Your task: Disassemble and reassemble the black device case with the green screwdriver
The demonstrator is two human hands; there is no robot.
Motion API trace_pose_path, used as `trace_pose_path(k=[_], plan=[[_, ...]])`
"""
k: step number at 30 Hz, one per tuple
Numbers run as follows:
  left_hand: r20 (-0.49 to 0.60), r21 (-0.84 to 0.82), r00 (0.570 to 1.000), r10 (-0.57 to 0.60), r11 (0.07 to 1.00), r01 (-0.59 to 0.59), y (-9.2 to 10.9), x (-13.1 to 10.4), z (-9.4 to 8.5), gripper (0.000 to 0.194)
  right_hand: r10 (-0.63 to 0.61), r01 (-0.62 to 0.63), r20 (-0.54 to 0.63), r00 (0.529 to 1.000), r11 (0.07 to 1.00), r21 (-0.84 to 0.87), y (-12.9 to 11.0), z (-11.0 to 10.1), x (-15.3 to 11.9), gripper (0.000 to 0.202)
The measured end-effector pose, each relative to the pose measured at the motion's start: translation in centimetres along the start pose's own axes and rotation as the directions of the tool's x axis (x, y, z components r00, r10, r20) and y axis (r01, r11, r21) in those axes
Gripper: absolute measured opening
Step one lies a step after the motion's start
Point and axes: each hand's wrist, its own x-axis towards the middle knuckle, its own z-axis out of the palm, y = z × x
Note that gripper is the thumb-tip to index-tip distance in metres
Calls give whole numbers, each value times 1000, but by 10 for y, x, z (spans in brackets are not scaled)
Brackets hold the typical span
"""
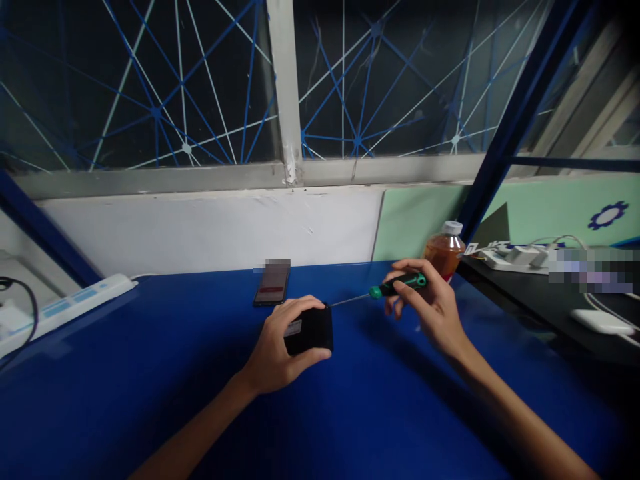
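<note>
My left hand (283, 350) is closed round a black rectangular box (315, 330) with a small pale label, its thumb on the near edge and fingers along the far edge. In my right hand (433, 303) is a screwdriver (397, 285) with a black and green handle, gripped between thumb and fingers. The thin shaft points left, and its tip is at the far right corner of the box. Whether the tip sits in a screw is too small to tell. What kind of device the box is does not show.
A phone (273, 283) lies behind my left hand on the blue table (200, 333). Beyond my right hand stands a bottle of amber drink (443, 248). White power strips lie at the left (75, 307) and on a dark surface at the right. Blue frame posts rise on both sides.
</note>
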Motion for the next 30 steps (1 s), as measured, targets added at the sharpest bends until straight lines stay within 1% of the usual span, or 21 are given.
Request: trace_pose_path(k=[3,5,6,7,10,11,13,15,18,21,23,26,28,30], plan=[[2,-14,1000,-25,1000,25,1,-1,0,50,-27,19,-78,997,995,-98,-1,2,-1,25],[1,-19,999,-36,999,36,0,-2,0,51,-41,26,-92,995,986,-163,-1,3,-2,25],[-1,-19,999,-37,999,37,0,-2,0,52,-43,28,-81,996,985,-169,-1,3,-2,25],[-4,-17,999,-38,999,38,-1,-3,0,52,-42,33,-59,997,988,-151,-1,3,-2,26],[-13,3,1000,-28,1000,28,-2,-3,0,52,-39,40,28,999,999,-21,-1,2,-2,29],[-18,11,1000,-23,1000,23,-2,-2,0,52,-39,38,44,998,999,10,-1,3,-2,29],[-24,23,1000,-12,1000,12,-1,-2,0,52,-33,32,30,999,999,27,-2,3,-3,29],[-24,31,1000,-4,1000,5,0,-2,0,52,-25,25,-23,999,1000,-10,-3,5,-3,29],[-18,42,1000,-2,999,3,0,-2,0,52,-13,1,-97,995,993,-122,-6,6,-3,25],[-6,16,1000,-1,1000,1,1,-2,-1,52,14,-33,-95,995,979,-201,-6,4,-2,20],[4,-16,1000,-9,1000,9,1,-2,-1,53,21,-29,-52,998,986,-164,-4,2,-2,23],[21,-44,999,-26,999,27,1,-3,-1,53,7,-7,15,1000,999,-36,0,0,-2,31],[30,-47,999,-24,999,25,1,-3,-1,54,4,-4,12,1000,1000,3,0,0,-2,33],[33,-45,999,-13,999,14,2,-3,0,55,2,-3,-30,1000,1000,-20,-1,2,-2,32]])
